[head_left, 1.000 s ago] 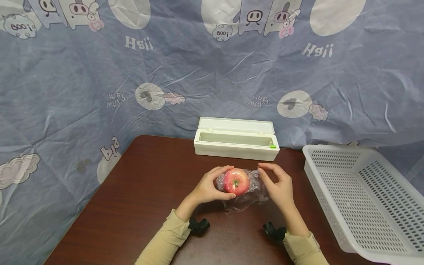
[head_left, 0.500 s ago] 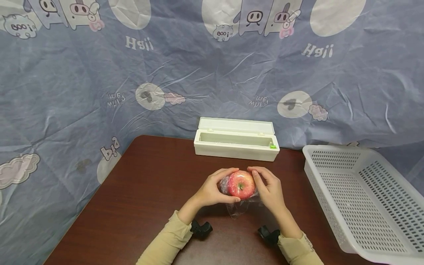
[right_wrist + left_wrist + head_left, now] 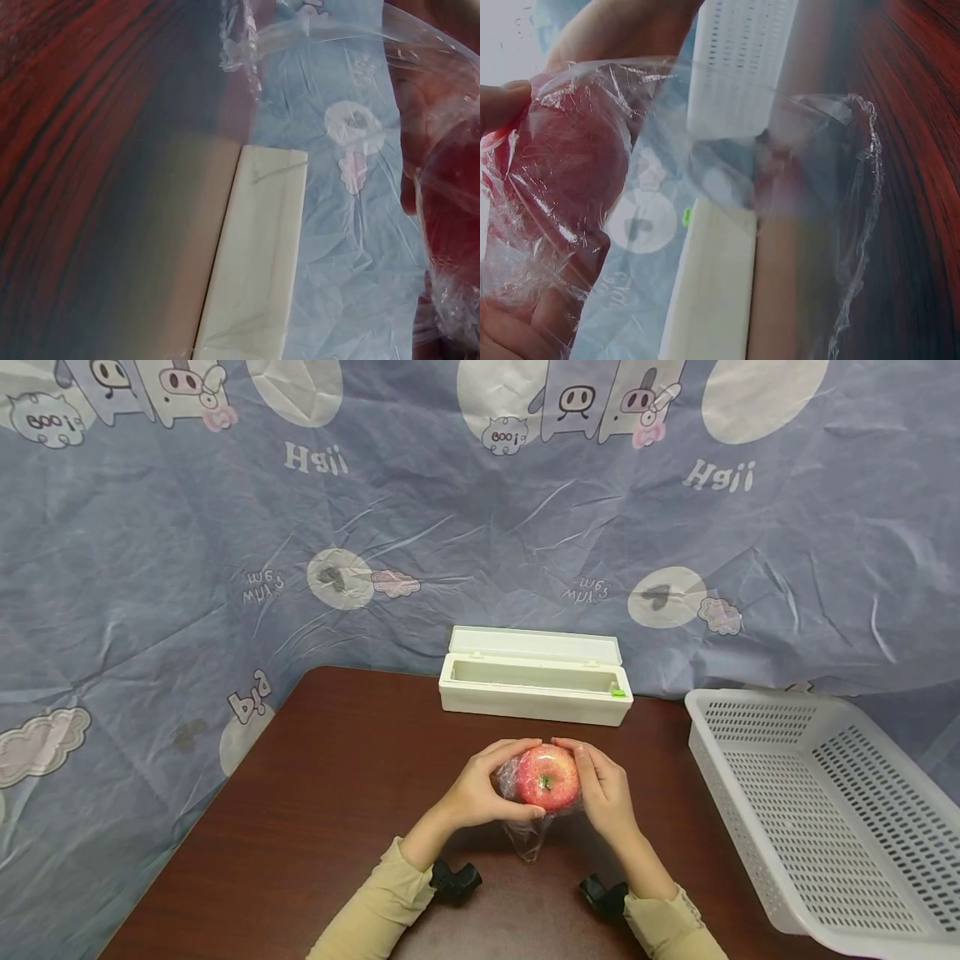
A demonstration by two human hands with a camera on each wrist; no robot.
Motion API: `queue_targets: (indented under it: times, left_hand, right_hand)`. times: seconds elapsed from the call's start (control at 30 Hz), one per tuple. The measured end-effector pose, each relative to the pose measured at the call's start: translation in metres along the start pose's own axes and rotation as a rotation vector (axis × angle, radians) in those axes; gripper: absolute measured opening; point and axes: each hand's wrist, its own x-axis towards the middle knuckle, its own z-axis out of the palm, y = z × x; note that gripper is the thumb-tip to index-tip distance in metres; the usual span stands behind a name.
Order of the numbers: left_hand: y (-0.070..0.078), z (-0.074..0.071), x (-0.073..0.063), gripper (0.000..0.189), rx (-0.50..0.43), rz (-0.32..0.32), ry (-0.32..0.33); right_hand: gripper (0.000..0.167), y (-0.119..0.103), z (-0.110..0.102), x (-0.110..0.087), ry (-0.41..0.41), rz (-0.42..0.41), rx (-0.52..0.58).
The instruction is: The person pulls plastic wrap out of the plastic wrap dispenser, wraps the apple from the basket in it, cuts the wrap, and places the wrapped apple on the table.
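A red apple point(image 3: 548, 777), stem facing up, is wrapped in clear plastic wrap point(image 3: 528, 837) between my two hands above the table. My left hand point(image 3: 478, 791) grips its left side, fingers round the far edge and thumb at the near edge. Against the right side, my right hand point(image 3: 611, 795) curls its fingers and thumb onto the apple and film. A loose flap of wrap hangs below the fruit. In the left wrist view the film point(image 3: 810, 150) stretches out from the apple point(image 3: 574, 146). The right wrist view has the apple point(image 3: 454, 199) at its right edge.
Behind the hands stands a long white wrap dispenser box point(image 3: 534, 700), lid raised, with a green slider point(image 3: 618, 692). A white perforated basket point(image 3: 806, 827) sits at the right of the brown table point(image 3: 315, 793). A printed blue-grey cloth point(image 3: 450, 527) hangs behind.
My right hand has moved left, from the outstretched film onto the apple's right side. The apple and left hand have shifted slightly right. The loose wrap on the right is now gathered in.
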Motion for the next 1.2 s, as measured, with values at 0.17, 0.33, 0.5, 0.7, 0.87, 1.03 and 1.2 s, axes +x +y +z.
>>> queue_targets:
  times: [0.17,0.33,0.5,0.7,0.87,1.03,1.2]
  left_hand:
    - [0.003,0.0,0.001,0.074,-0.006,0.003,0.011]
    - [0.007,0.001,0.002,0.074,-0.004,0.012,0.016]
    - [0.009,0.001,0.002,0.074,-0.005,0.018,0.021]
    - [0.012,0.0,0.002,0.075,-0.011,0.012,0.022]
    - [0.013,0.0,0.002,0.075,-0.003,-0.002,0.027]
    - [0.013,0.001,0.002,0.076,-0.01,-0.016,0.031]
    - [0.013,0.001,0.002,0.077,-0.006,-0.035,0.034]
  right_hand:
    - [0.028,0.001,0.002,-0.001,-0.015,0.01,0.044]
    - [0.033,0.009,0.003,-0.003,-0.038,-0.008,0.133]
    - [0.039,0.026,0.006,-0.007,-0.083,-0.001,0.253]
    - [0.045,0.032,0.009,-0.01,-0.102,0.0,0.298]
    - [0.047,0.029,0.01,-0.01,-0.119,0.009,0.324]
    - [0.048,0.027,0.01,-0.01,-0.135,0.014,0.333]
    - [0.043,0.025,0.01,-0.01,-0.147,0.024,0.275]
